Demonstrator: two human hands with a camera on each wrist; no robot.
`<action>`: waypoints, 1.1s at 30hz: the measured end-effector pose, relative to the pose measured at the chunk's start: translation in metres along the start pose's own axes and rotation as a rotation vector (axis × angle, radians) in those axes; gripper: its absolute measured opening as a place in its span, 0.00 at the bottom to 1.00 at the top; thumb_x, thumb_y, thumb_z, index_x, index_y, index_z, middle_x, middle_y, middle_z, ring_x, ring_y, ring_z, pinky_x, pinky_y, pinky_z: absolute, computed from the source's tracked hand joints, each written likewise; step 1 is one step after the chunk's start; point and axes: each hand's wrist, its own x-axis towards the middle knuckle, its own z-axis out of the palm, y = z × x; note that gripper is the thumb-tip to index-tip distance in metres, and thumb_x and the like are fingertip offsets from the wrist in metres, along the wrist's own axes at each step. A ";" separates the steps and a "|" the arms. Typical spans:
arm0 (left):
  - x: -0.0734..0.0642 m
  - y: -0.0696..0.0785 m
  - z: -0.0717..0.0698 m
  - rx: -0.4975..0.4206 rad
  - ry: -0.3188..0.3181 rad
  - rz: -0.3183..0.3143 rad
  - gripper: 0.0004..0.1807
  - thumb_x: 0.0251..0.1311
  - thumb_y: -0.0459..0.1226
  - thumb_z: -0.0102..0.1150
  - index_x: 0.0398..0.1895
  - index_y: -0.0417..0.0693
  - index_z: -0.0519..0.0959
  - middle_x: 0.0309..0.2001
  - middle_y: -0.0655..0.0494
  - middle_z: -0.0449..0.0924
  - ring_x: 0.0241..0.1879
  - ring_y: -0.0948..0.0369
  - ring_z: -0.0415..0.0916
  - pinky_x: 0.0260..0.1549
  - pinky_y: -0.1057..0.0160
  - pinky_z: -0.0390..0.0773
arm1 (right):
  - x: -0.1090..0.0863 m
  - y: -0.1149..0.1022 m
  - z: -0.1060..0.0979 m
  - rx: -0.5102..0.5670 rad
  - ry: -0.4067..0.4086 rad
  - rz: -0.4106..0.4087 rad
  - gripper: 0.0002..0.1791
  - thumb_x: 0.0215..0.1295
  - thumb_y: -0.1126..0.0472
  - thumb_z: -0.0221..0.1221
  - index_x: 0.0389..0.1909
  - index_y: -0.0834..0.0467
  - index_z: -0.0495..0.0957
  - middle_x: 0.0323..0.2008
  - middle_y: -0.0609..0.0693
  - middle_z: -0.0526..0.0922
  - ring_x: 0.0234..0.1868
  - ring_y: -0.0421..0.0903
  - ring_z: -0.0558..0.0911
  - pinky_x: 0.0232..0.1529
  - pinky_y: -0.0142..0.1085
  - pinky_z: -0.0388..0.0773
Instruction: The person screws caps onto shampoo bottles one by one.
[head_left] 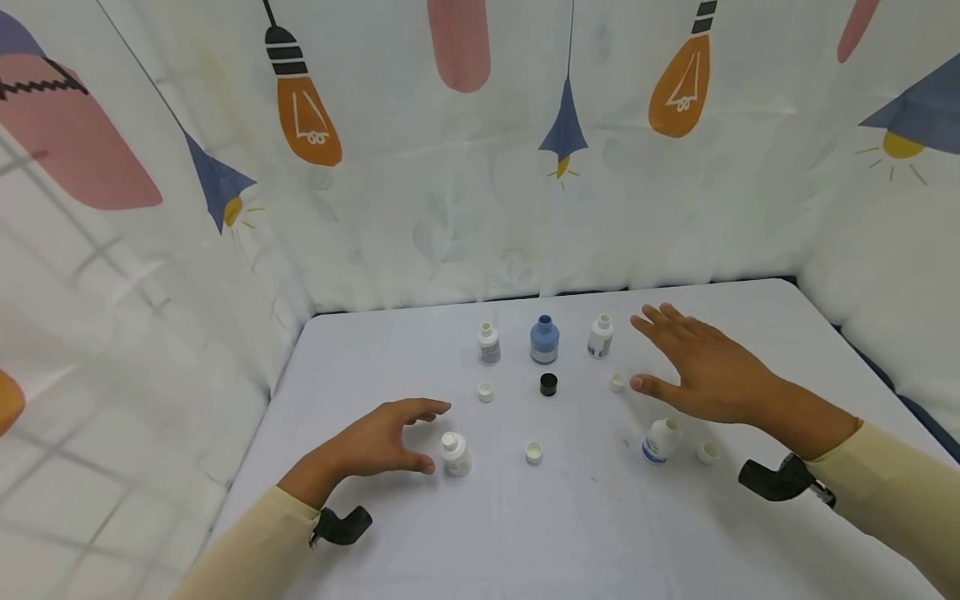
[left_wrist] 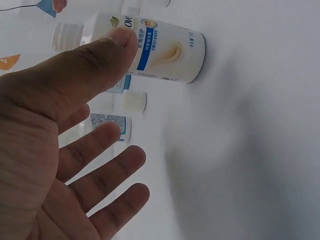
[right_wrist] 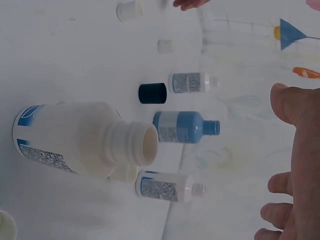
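My left hand [head_left: 384,443], fingers spread and slightly bent, is beside a small white bottle [head_left: 455,456] standing upright at the front left. In the left wrist view the thumb [left_wrist: 95,60] overlaps that bottle [left_wrist: 172,52]; whether it touches cannot be told. Nothing lies in the palm. My right hand [head_left: 712,375] hovers with straight fingers, holding nothing. Below it stands an uncapped white bottle [head_left: 662,442], its open mouth showing in the right wrist view. A white cap [head_left: 708,452] lies to that bottle's right, another white cap [head_left: 617,382] near the right thumb.
Farther back stand a white bottle [head_left: 489,345], a blue bottle [head_left: 544,342] and another white bottle [head_left: 600,338], all uncapped. A black cap [head_left: 548,384] and a white cap [head_left: 486,392] lie before them; one more white cap [head_left: 533,452] is mid-table. Printed curtains surround the white table [head_left: 480,542].
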 end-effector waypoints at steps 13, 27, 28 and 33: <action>0.006 -0.003 0.017 -0.048 -0.012 0.106 0.39 0.50 0.45 0.82 0.66 0.51 0.76 0.60 0.62 0.79 0.54 0.62 0.78 0.57 0.50 0.76 | 0.003 -0.012 0.003 0.024 0.022 0.002 0.52 0.67 0.24 0.50 0.80 0.54 0.57 0.79 0.59 0.57 0.77 0.64 0.55 0.67 0.67 0.60; 0.009 0.003 0.027 -0.035 0.003 0.100 0.26 0.56 0.44 0.78 0.58 0.58 0.80 0.49 0.75 0.79 0.48 0.66 0.77 0.54 0.53 0.77 | 0.007 -0.022 0.008 0.059 0.047 -0.038 0.51 0.65 0.24 0.53 0.79 0.53 0.60 0.74 0.58 0.65 0.74 0.62 0.63 0.66 0.64 0.65; 0.009 0.003 0.027 -0.035 0.001 0.099 0.26 0.56 0.44 0.77 0.58 0.58 0.81 0.48 0.75 0.79 0.48 0.66 0.77 0.54 0.53 0.77 | 0.007 -0.023 0.009 0.064 0.050 -0.045 0.51 0.65 0.23 0.52 0.79 0.53 0.60 0.74 0.57 0.66 0.74 0.62 0.63 0.66 0.63 0.65; 0.012 0.003 0.028 -0.031 0.001 0.099 0.25 0.58 0.44 0.76 0.58 0.57 0.80 0.47 0.76 0.80 0.47 0.66 0.78 0.53 0.52 0.77 | 0.008 -0.026 0.011 0.071 0.061 -0.074 0.51 0.65 0.23 0.53 0.78 0.54 0.61 0.74 0.56 0.67 0.74 0.60 0.65 0.66 0.62 0.67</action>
